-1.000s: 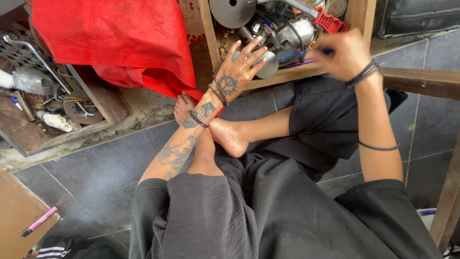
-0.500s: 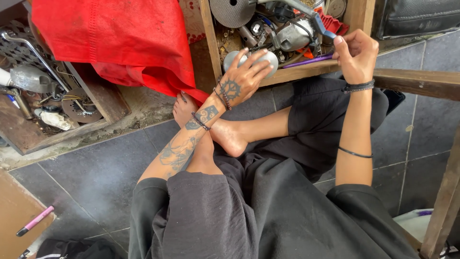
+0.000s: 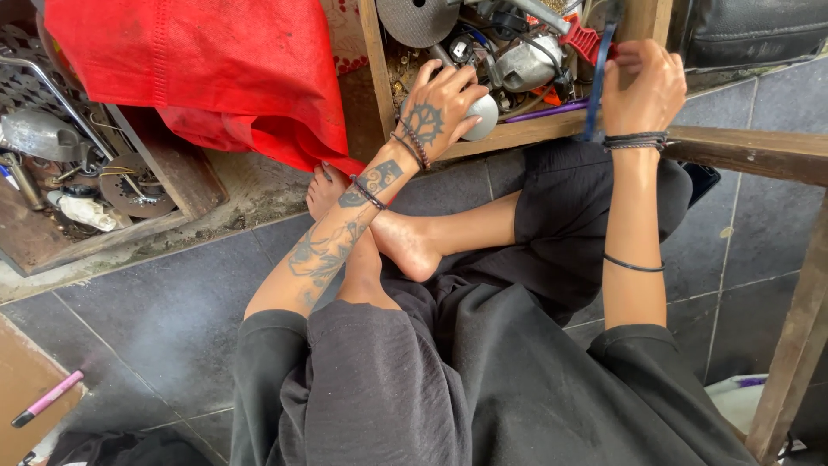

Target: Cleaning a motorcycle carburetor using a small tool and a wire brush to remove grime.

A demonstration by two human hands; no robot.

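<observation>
Since half a second ago: right hand lifted a little against the wooden crate, now drawing a thin blue strap down over the crate's front edge; left hand barely shifted, settled on the round grey metal part just inside that same edge.

Left hand: spread wide, fingers fanned, palm pressing the grey part from above. No curl around it, so more a steadying press than a grasp, likely to keep the clutter from sliding while the other hand pulls.

Right hand: closed, fingers pinched tight around the blue strap, just right of the crate's red plastic piece. Strap taut, running from above the crate rim to below its front board.

Inside the crate: grey grinding disc at the back left, silver motor housing near the middle. Left of the crate: red cloth draped over a second tray.
</observation>
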